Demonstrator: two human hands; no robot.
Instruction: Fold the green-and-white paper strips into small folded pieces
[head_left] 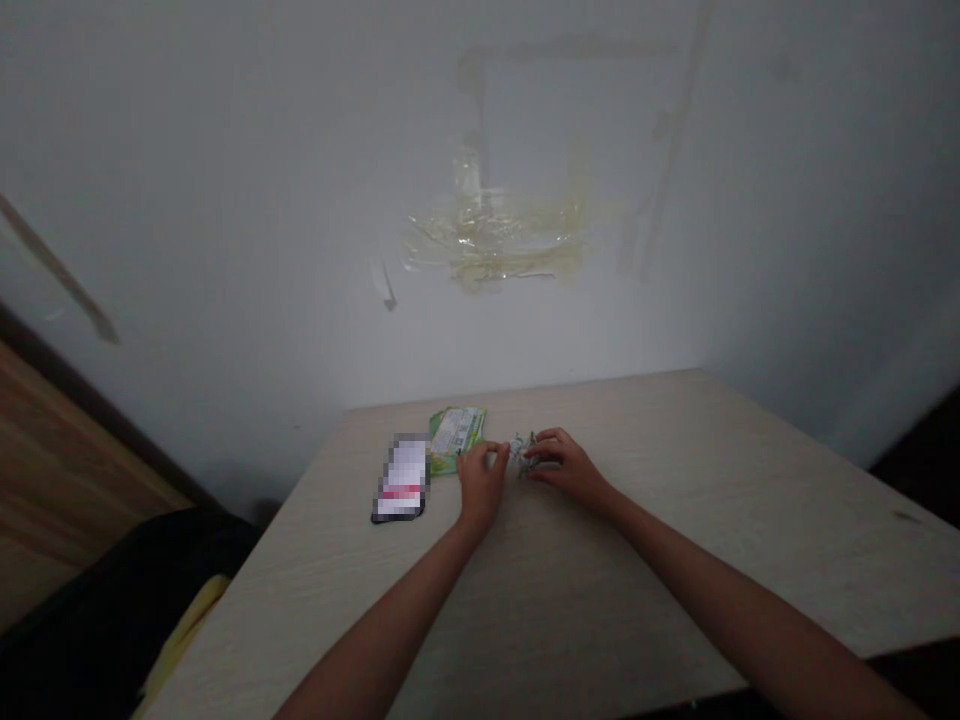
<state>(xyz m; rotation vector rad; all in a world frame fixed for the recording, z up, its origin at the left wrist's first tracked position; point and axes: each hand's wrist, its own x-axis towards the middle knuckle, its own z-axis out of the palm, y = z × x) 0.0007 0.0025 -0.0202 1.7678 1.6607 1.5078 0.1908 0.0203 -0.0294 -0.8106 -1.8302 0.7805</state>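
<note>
Between my two hands, low over the table, is a small crumpled white and green wrapper (519, 453); its exact kind is too small to make out. The thumb and fingers of my left hand (481, 476) pinch its left end. On its right end, the curled fingers of my right hand (564, 465) close around it. Just behind and left of my left hand lies a flat green packet (455, 434) with a pale printed panel. A phone (403, 480) with a blurred-out bright screen rests left of my left hand, near the packet.
The light wood table (630, 590) meets a grey wall (315, 200) with peeling clear tape (495, 240). At the lower left are a wooden panel (67, 460), dark cloth (112, 600) and a yellow strip of fabric (184, 640).
</note>
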